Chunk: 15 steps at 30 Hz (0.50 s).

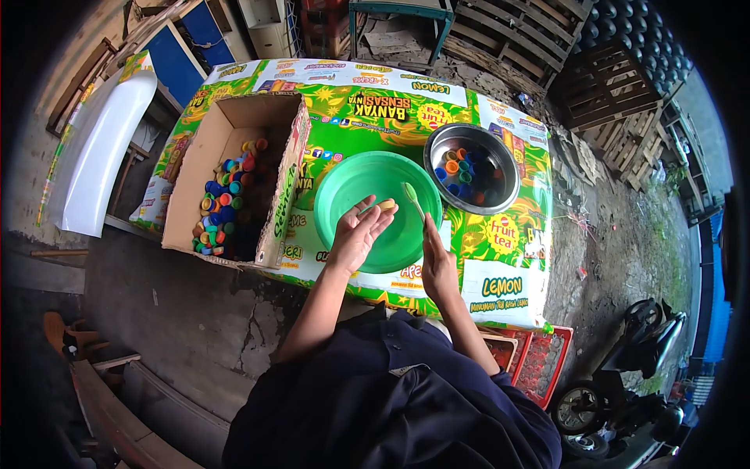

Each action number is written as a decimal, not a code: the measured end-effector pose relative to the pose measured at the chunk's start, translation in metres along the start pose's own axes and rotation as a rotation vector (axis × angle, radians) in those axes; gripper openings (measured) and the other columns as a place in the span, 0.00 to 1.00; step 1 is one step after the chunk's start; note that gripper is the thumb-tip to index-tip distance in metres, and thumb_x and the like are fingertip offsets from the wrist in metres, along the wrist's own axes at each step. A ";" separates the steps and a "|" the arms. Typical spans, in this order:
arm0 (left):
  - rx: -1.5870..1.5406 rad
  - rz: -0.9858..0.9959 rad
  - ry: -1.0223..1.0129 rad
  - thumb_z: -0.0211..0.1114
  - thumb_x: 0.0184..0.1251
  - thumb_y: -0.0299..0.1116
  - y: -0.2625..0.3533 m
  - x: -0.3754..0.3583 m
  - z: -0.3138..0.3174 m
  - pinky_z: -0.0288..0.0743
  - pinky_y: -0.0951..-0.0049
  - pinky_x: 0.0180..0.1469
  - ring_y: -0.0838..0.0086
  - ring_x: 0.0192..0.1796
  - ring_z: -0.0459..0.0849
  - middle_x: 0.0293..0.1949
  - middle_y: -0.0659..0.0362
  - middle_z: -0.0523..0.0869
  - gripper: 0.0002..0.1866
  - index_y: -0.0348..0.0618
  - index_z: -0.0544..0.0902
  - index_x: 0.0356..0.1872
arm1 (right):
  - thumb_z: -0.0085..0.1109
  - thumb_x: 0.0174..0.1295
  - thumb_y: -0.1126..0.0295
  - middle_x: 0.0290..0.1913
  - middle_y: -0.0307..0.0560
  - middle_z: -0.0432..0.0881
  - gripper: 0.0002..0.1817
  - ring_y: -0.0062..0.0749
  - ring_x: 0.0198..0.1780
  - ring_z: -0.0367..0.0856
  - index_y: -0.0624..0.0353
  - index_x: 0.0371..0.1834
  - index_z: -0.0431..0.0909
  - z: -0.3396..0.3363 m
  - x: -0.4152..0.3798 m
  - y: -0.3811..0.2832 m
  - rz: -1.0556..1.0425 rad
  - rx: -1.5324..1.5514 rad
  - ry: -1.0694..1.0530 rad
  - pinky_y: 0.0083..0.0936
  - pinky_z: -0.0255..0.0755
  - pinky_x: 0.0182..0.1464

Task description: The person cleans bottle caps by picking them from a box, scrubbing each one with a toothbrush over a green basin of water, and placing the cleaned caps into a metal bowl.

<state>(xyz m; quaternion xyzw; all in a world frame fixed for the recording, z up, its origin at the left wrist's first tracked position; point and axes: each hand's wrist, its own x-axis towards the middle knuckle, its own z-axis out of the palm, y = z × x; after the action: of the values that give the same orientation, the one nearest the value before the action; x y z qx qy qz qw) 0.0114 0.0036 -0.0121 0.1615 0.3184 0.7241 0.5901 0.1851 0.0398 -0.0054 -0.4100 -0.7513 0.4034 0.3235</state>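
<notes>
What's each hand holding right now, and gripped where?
Left hand pinches a small yellow bottle cap at its fingertips over the green basin. Right hand holds a toothbrush by the lower handle, bristle head up.

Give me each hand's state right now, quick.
Left hand: closed on a small yellow bottle cap, over the green basin.
Right hand: closed on a green toothbrush, bristles by the cap.

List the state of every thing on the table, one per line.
Cardboard box: open, partly filled with coloured caps.
Green basin: upright, looks empty of caps.
Metal bowl: upright, holds some caps.
Cap: held in left hand.
Toothbrush: held in right hand, bristles near cap.
</notes>
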 end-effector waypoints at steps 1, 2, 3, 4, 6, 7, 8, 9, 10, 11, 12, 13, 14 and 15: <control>-0.042 -0.014 -0.008 0.56 0.66 0.30 -0.002 0.001 0.001 0.69 0.70 0.61 0.66 0.56 0.75 0.52 0.49 0.76 0.18 0.37 0.64 0.54 | 0.42 0.62 0.80 0.48 0.66 0.76 0.27 0.53 0.45 0.79 0.56 0.67 0.57 -0.004 -0.004 -0.008 -0.030 -0.030 -0.076 0.29 0.72 0.44; -0.084 -0.029 -0.013 0.55 0.67 0.31 -0.004 0.002 0.001 0.69 0.70 0.61 0.66 0.56 0.75 0.52 0.50 0.76 0.18 0.37 0.65 0.54 | 0.42 0.63 0.79 0.48 0.65 0.76 0.26 0.54 0.45 0.79 0.57 0.67 0.57 -0.001 -0.009 -0.011 -0.080 -0.102 -0.135 0.31 0.72 0.44; -0.079 -0.021 -0.033 0.54 0.68 0.33 -0.005 0.002 0.002 0.68 0.70 0.61 0.67 0.58 0.74 0.52 0.52 0.76 0.17 0.37 0.67 0.55 | 0.42 0.63 0.79 0.48 0.65 0.76 0.26 0.54 0.45 0.79 0.57 0.67 0.57 0.000 -0.008 -0.013 -0.051 -0.072 -0.127 0.31 0.72 0.43; -0.071 -0.026 -0.019 0.53 0.69 0.33 -0.004 0.002 0.002 0.68 0.70 0.62 0.67 0.60 0.72 0.53 0.52 0.76 0.18 0.37 0.67 0.56 | 0.42 0.63 0.79 0.48 0.65 0.76 0.26 0.55 0.44 0.79 0.57 0.66 0.57 0.001 -0.006 -0.013 -0.025 -0.043 -0.118 0.32 0.73 0.42; -0.060 -0.035 0.009 0.51 0.69 0.33 -0.005 0.000 0.005 0.66 0.69 0.64 0.66 0.62 0.70 0.55 0.51 0.75 0.19 0.37 0.67 0.58 | 0.46 0.62 0.76 0.34 0.65 0.79 0.27 0.56 0.30 0.79 0.49 0.67 0.58 -0.002 0.004 -0.003 0.023 -0.096 -0.019 0.40 0.71 0.29; -0.029 -0.028 0.062 0.51 0.69 0.33 -0.003 0.000 0.010 0.66 0.70 0.63 0.67 0.62 0.70 0.55 0.51 0.75 0.18 0.38 0.68 0.58 | 0.46 0.62 0.75 0.33 0.64 0.79 0.27 0.56 0.29 0.79 0.49 0.67 0.58 -0.003 0.003 -0.003 -0.105 -0.058 0.042 0.41 0.70 0.28; -0.051 -0.019 0.054 0.51 0.69 0.34 -0.004 0.003 0.011 0.67 0.69 0.63 0.67 0.62 0.70 0.55 0.51 0.75 0.18 0.38 0.68 0.58 | 0.46 0.62 0.75 0.34 0.64 0.79 0.27 0.56 0.28 0.79 0.48 0.66 0.58 -0.004 -0.002 -0.006 -0.169 -0.069 0.003 0.42 0.69 0.28; -0.071 -0.020 0.051 0.51 0.69 0.34 -0.005 0.003 0.011 0.67 0.69 0.63 0.67 0.62 0.70 0.55 0.51 0.75 0.19 0.38 0.68 0.58 | 0.46 0.62 0.76 0.35 0.64 0.79 0.28 0.56 0.28 0.79 0.48 0.66 0.59 -0.002 -0.004 -0.006 -0.212 -0.102 -0.045 0.42 0.70 0.28; -0.091 -0.024 0.046 0.51 0.69 0.34 -0.007 0.003 0.010 0.67 0.69 0.63 0.67 0.62 0.70 0.55 0.51 0.75 0.19 0.39 0.68 0.58 | 0.47 0.61 0.76 0.36 0.63 0.80 0.28 0.56 0.28 0.79 0.48 0.66 0.59 0.000 -0.007 -0.005 -0.254 -0.136 -0.090 0.42 0.70 0.29; -0.143 -0.068 0.037 0.54 0.68 0.32 -0.009 0.004 0.007 0.70 0.72 0.59 0.71 0.55 0.76 0.51 0.56 0.77 0.15 0.40 0.73 0.53 | 0.47 0.61 0.76 0.38 0.62 0.80 0.28 0.56 0.29 0.79 0.47 0.66 0.59 0.002 -0.006 0.001 -0.088 -0.132 -0.094 0.42 0.72 0.30; -0.171 -0.078 0.052 0.55 0.68 0.33 -0.013 0.005 0.007 0.70 0.72 0.59 0.72 0.54 0.76 0.51 0.57 0.78 0.15 0.40 0.73 0.53 | 0.46 0.61 0.76 0.38 0.61 0.80 0.28 0.57 0.29 0.79 0.46 0.66 0.59 0.000 -0.001 -0.001 -0.110 -0.093 0.022 0.42 0.73 0.30; -0.199 -0.081 0.065 0.55 0.67 0.33 -0.015 0.006 0.007 0.71 0.72 0.58 0.73 0.53 0.76 0.50 0.57 0.78 0.15 0.40 0.74 0.52 | 0.46 0.61 0.76 0.38 0.61 0.80 0.28 0.57 0.29 0.79 0.46 0.66 0.58 -0.004 0.003 -0.003 -0.135 -0.081 0.046 0.41 0.73 0.30; -0.222 -0.089 0.083 0.55 0.67 0.34 -0.016 0.006 0.006 0.71 0.73 0.57 0.74 0.52 0.77 0.49 0.58 0.78 0.14 0.41 0.74 0.51 | 0.46 0.62 0.76 0.37 0.61 0.80 0.28 0.57 0.29 0.79 0.46 0.67 0.58 -0.005 0.003 -0.005 -0.153 -0.064 0.070 0.41 0.73 0.30; -0.263 -0.087 0.069 0.55 0.68 0.34 -0.017 0.006 0.005 0.72 0.72 0.56 0.74 0.53 0.76 0.49 0.57 0.78 0.15 0.40 0.73 0.52 | 0.46 0.62 0.76 0.36 0.61 0.80 0.28 0.56 0.29 0.79 0.45 0.66 0.59 -0.005 0.001 -0.006 -0.200 -0.065 0.036 0.41 0.72 0.29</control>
<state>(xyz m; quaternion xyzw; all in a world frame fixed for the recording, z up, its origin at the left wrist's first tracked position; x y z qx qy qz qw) 0.0258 0.0123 -0.0199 0.0440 0.2476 0.7385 0.6256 0.1862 0.0404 0.0020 -0.3506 -0.7952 0.3373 0.3620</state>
